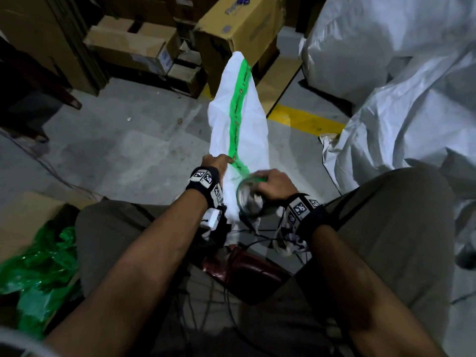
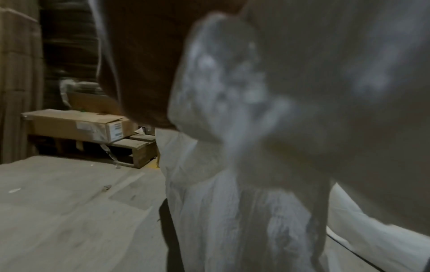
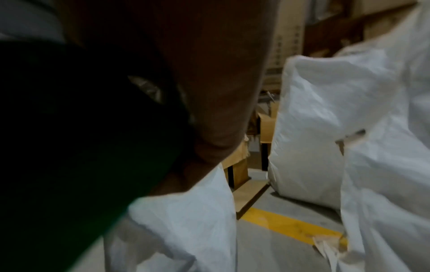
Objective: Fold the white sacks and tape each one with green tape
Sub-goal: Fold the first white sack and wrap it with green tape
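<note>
A folded white sack (image 1: 247,119) extends away from the seated person, out over the concrete floor (image 1: 123,150), its near end held between the knees. A strip of green tape (image 1: 236,109) runs lengthwise along the top face of the sack, from the far tip down to the hands.

Left hand (image 1: 217,162): fingers curled over the near left edge of the sack, gripping it, close beside the tape strip. In the left wrist view the sack fabric (image 2: 232,202) fills most of the frame, blurred.

Right hand (image 1: 275,185): closed around the tape roll (image 1: 251,194), which sits against the sack's near end; the green strip leads straight into the roll. In the right wrist view the roll appears only as a dark mass (image 3: 81,128), detail not legible.

Surroundings: large white sacks (image 1: 399,73) piled at right, just beside a yellow floor line (image 1: 306,119). Cardboard boxes (image 1: 231,29) stand beyond the sack's far tip. Crumpled green plastic (image 1: 38,274) lies at lower left.
</note>
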`<state>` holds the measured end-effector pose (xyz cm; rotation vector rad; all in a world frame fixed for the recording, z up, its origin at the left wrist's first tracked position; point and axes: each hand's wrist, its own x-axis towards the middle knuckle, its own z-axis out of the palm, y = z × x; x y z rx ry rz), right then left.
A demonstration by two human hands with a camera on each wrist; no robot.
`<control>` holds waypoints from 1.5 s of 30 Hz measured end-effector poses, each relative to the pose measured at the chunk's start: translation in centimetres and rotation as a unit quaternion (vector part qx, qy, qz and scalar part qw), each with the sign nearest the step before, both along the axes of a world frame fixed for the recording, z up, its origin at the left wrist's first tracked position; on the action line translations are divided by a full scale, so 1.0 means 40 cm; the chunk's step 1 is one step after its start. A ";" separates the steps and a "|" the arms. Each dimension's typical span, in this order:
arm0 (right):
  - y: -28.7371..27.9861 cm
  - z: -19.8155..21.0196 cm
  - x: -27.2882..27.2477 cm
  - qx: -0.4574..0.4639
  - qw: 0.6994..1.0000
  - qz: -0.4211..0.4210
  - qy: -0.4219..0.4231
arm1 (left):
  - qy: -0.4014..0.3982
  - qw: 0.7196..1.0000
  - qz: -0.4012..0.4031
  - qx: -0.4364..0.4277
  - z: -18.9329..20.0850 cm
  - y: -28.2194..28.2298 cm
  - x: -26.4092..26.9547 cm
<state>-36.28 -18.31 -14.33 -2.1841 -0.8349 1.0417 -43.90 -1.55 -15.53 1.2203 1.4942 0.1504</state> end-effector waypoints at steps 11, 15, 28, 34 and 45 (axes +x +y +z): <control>-0.007 0.020 -0.035 -0.119 0.970 0.210 -0.032 | -0.111 0.943 -0.140 -0.280 0.030 -0.047 -0.099; -0.002 0.039 -0.067 -0.137 0.962 0.227 -0.063 | -0.102 0.957 -0.104 -0.250 0.073 -0.124 -0.143; -0.091 0.128 -0.045 0.109 0.990 -0.067 -0.052 | -0.135 0.989 -0.010 -0.058 0.210 -0.113 -0.019; -0.133 0.148 -0.055 0.167 0.977 -0.112 -0.065 | -0.175 0.983 -0.045 -0.038 0.323 -0.191 0.021; -0.150 0.199 -0.060 0.088 0.977 -0.147 -0.127 | -0.163 0.985 -0.042 -0.032 0.280 -0.160 0.072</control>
